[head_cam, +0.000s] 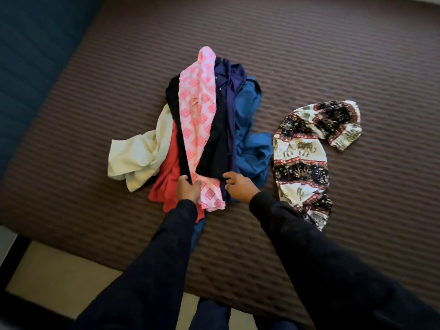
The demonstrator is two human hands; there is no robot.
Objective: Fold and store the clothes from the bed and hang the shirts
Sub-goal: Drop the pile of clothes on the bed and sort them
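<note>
Now left fingers point(184, 181) pinch the black garment point(175, 115); right fingers point(229, 176) beside it

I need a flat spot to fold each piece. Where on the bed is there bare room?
Bare bed lies beyond the pile, to its left past the cream garment, and near the front edge right of the sleeves. It is crowded between the pile and the elephant-print garment, where only a narrow strip shows, and around both hands.

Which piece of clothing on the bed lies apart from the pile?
The elephant-print garment, white with dark and red bands, lies alone to the right of the pile; neither hand touches it.
</note>
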